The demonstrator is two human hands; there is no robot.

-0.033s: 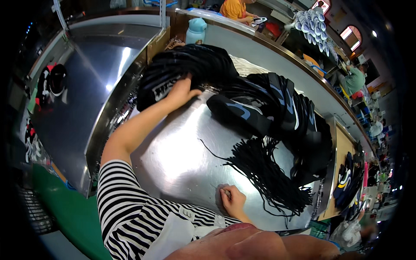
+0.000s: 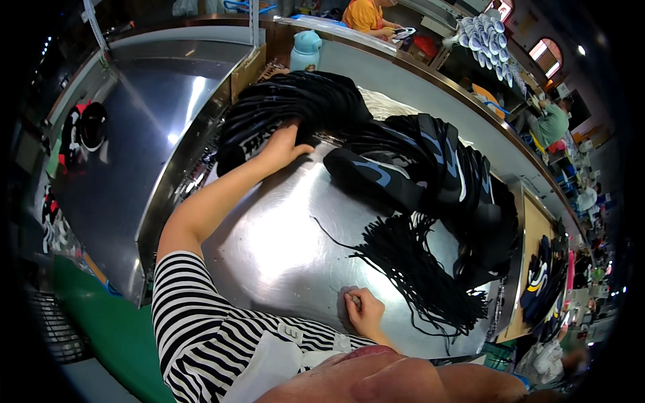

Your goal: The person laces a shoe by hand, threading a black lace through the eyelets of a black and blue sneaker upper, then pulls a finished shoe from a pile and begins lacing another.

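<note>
My left hand [image 2: 281, 146] reaches to a fanned stack of black shoe uppers [image 2: 295, 97] at the back left of a metal worktop [image 2: 269, 235]. Its fingers rest against the stack, tips hidden, while the thumb sticks out apart. Near the front edge my right hand [image 2: 366, 312] lies closed, fingers curled in; whatever they may hold cannot be made out. To the right of the left hand sits a second pile of black uppers with blue and white trim [image 2: 430, 158]. In front of that pile spreads a bundle of black shoelaces [image 2: 420, 275], one lace trailing left.
A light blue bottle [image 2: 306, 50] stands behind the left stack. White laces or cords [image 2: 386, 102] lie along the back wall. A lower metal surface [image 2: 134, 181] on the left carries shoe parts [image 2: 92, 126]. Other people work beyond the partition.
</note>
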